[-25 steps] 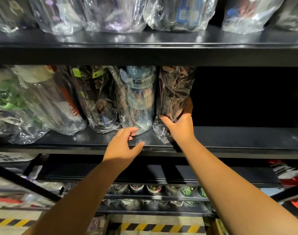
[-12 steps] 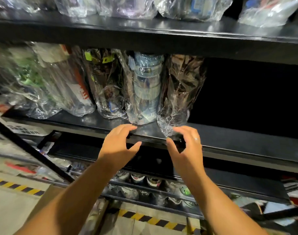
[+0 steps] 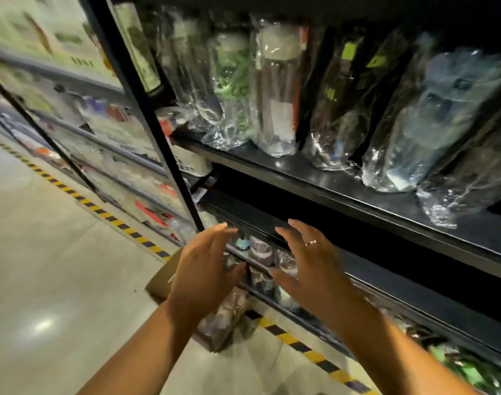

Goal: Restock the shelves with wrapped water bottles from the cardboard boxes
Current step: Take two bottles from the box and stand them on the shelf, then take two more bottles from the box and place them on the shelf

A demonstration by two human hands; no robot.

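Note:
Several plastic-wrapped water bottles stand in a row on the black shelf (image 3: 323, 181): a green-patterned one (image 3: 232, 89), a clear one with a white cap (image 3: 278, 89), a dark one (image 3: 346, 104) and a pale blue one (image 3: 431, 121). My left hand (image 3: 206, 269) and my right hand (image 3: 309, 260) hover below that shelf, fingers spread and holding nothing. Under my left hand an open cardboard box (image 3: 163, 277) sits on the floor with wrapped bottles (image 3: 226, 317) inside, partly hidden by my wrist.
A black upright post (image 3: 146, 115) divides this shelf unit from the neighbouring one at the left. Lower shelves hold more bottles (image 3: 260, 249). Yellow-black hazard tape (image 3: 106, 215) runs along the grey floor at the shelf foot.
My right hand has let go of the dark wrapped bottle, which stays on the shelf. Both hands have dropped below the shelf edge, and my view has swung left and down towards the box.

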